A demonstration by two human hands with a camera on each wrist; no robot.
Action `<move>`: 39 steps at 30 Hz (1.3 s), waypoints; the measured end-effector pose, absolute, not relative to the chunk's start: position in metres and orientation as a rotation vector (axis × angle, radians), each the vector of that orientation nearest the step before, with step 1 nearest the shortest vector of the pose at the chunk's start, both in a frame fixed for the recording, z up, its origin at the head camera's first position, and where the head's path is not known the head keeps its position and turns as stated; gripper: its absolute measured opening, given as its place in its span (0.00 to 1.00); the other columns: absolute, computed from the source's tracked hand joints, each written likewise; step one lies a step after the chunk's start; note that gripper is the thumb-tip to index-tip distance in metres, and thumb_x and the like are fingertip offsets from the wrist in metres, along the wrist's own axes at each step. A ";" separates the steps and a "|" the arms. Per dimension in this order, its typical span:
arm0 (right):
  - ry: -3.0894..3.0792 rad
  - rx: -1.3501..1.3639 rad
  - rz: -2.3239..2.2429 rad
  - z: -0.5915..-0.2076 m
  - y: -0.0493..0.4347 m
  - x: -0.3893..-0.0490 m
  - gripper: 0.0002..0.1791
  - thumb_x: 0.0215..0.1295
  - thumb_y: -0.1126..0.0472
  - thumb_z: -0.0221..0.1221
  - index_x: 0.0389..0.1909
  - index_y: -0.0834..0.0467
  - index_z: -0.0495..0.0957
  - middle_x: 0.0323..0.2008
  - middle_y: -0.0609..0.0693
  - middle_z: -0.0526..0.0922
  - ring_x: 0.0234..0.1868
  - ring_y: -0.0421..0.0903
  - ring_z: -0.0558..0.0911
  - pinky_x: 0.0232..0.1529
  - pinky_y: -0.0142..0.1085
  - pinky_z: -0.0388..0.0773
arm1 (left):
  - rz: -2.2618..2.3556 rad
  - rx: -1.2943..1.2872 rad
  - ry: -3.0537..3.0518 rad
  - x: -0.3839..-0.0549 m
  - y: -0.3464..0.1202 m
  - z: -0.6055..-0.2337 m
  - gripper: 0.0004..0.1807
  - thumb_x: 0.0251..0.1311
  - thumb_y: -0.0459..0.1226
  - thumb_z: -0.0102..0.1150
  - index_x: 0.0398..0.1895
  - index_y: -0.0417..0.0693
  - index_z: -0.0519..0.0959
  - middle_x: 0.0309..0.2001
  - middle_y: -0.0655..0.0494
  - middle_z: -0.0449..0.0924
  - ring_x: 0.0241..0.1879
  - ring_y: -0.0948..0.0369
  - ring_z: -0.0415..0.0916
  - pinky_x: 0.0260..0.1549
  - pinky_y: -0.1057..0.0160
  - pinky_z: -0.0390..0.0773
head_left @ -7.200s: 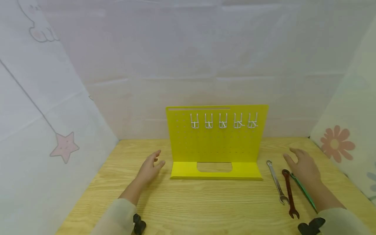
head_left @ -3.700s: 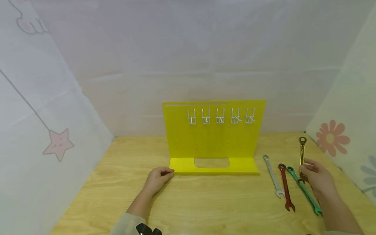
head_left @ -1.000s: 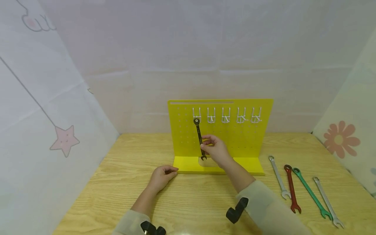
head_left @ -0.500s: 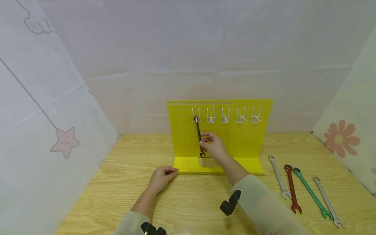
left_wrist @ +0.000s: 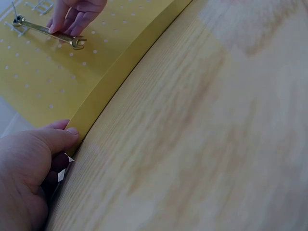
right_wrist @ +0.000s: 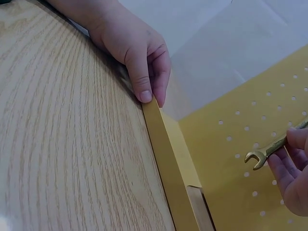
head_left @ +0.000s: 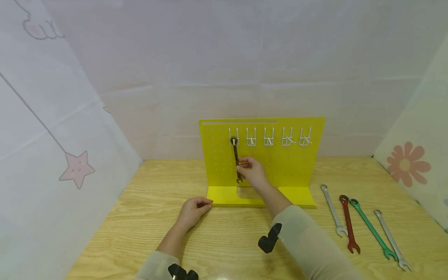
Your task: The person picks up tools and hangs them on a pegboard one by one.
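Note:
My right hand (head_left: 254,173) pinches the lower shaft of a brass-coloured combination wrench (head_left: 236,155) between thumb and fingers. The wrench's ring end sits over the leftmost hook (head_left: 233,133) of the yellow pegboard (head_left: 259,163), and its open end points down. In the left wrist view the wrench (left_wrist: 45,30) shows gold, its ring at the hook. My left hand (head_left: 191,213) pinches the front left corner of the pegboard's base; the right wrist view shows thumb and fingers of this left hand (right_wrist: 139,67) on either side of the base lip (right_wrist: 166,159).
Right of the board several wrenches lie on the wooden table (head_left: 224,237): a silver wrench (head_left: 333,210), a red wrench (head_left: 348,223), a green wrench (head_left: 372,228) and another silver wrench (head_left: 392,239). More wire hooks (head_left: 268,137) line the board's top. A pale curtain stands behind.
My right hand picked up the brass-coloured wrench at the right and carried it left to the board. Over the last second its ring rose slightly onto the leftmost hook. My left hand stays at the base corner.

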State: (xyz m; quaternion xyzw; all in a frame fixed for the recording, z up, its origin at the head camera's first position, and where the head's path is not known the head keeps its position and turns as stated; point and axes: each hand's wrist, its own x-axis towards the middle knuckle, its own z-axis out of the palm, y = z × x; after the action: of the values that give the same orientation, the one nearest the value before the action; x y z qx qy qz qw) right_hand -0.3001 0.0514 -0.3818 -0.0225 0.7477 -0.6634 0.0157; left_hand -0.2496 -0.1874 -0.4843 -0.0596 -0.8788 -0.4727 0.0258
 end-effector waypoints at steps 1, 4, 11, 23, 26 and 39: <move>2.329 -0.074 -2.062 -0.383 0.051 -0.301 0.16 0.67 0.66 0.60 0.55 0.60 0.77 0.44 0.54 0.78 0.42 0.45 0.79 0.45 0.38 0.81 | -1.462 -0.184 -2.715 -0.250 -0.187 -0.484 0.06 0.61 0.34 0.64 0.39 0.49 0.87 0.42 0.56 0.86 0.42 0.62 0.79 0.42 0.66 0.77; 2.353 -0.087 -2.052 -0.385 0.051 -0.304 0.15 0.67 0.66 0.60 0.54 0.61 0.78 0.45 0.55 0.79 0.43 0.45 0.79 0.45 0.36 0.80 | -1.468 -0.181 -2.715 -0.250 -0.187 -0.484 0.06 0.61 0.34 0.64 0.39 0.49 0.87 0.41 0.56 0.86 0.42 0.62 0.79 0.42 0.66 0.77; 2.368 -0.130 -2.030 -0.387 0.052 -0.307 0.18 0.66 0.69 0.60 0.57 0.63 0.76 0.49 0.59 0.81 0.50 0.50 0.79 0.53 0.39 0.77 | -1.473 -0.181 -2.716 -0.250 -0.187 -0.485 0.06 0.61 0.34 0.64 0.38 0.50 0.87 0.42 0.56 0.86 0.42 0.63 0.79 0.43 0.66 0.77; 2.359 -0.174 -1.998 -0.387 0.057 -0.308 0.22 0.67 0.67 0.59 0.62 0.62 0.74 0.56 0.61 0.78 0.58 0.54 0.76 0.61 0.44 0.73 | -1.476 -0.184 -2.713 -0.249 -0.187 -0.483 0.06 0.61 0.34 0.64 0.39 0.49 0.87 0.41 0.56 0.86 0.42 0.63 0.79 0.42 0.66 0.76; 2.366 -0.183 -1.999 -0.388 0.060 -0.307 0.22 0.67 0.67 0.60 0.62 0.62 0.74 0.57 0.62 0.78 0.59 0.55 0.75 0.61 0.44 0.74 | -1.467 -0.184 -2.711 -0.249 -0.187 -0.482 0.06 0.61 0.34 0.64 0.39 0.48 0.87 0.41 0.56 0.86 0.42 0.62 0.79 0.42 0.65 0.77; 2.390 -0.204 -1.987 -0.395 0.084 -0.301 0.22 0.68 0.65 0.59 0.62 0.63 0.73 0.56 0.63 0.77 0.57 0.54 0.76 0.60 0.44 0.74 | -1.471 -0.192 -2.710 -0.250 -0.187 -0.484 0.06 0.61 0.34 0.64 0.38 0.49 0.87 0.41 0.56 0.86 0.41 0.63 0.78 0.41 0.65 0.76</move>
State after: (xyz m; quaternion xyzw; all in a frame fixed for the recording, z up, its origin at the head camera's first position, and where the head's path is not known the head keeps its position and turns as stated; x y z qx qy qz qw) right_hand -0.3014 0.0835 -0.3952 -0.0654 0.7673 -0.6377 0.0133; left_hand -0.2499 -0.1870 -0.4842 -0.0622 -0.8769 -0.4759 0.0261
